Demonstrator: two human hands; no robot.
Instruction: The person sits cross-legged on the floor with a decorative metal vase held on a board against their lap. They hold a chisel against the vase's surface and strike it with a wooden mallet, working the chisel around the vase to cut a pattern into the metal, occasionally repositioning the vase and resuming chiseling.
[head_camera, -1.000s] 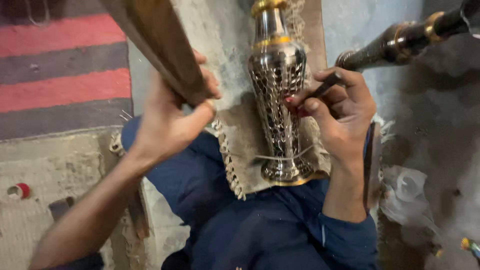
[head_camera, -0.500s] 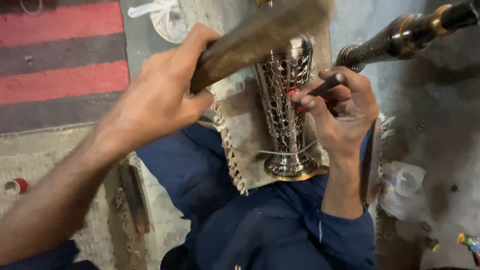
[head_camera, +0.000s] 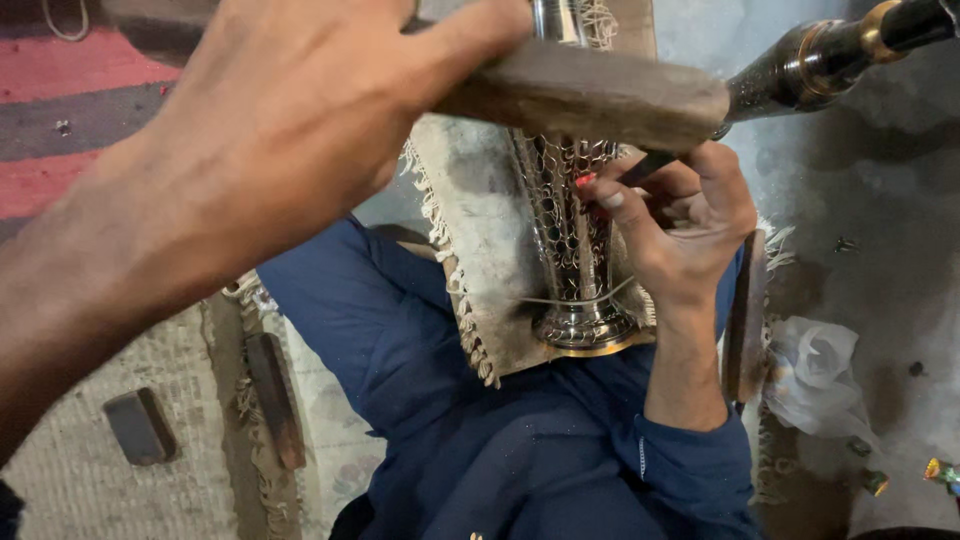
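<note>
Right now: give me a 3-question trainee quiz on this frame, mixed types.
1. True or false: the left hand holds a wooden block.
2. The pierced metal vase rests on: A) a fringed mat B) a plastic bag C) a red stripe.
3. Fill in: the right hand pinches a thin ____ against the vase.

Key: 1 true; 2 A, fringed mat; 3 tool.

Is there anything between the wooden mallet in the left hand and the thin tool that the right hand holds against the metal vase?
Nothing visible stands between them. The wooden mallet, gripped by the left hand, hangs just above the thin tool, which the right hand presses against the pierced metal vase.
</note>
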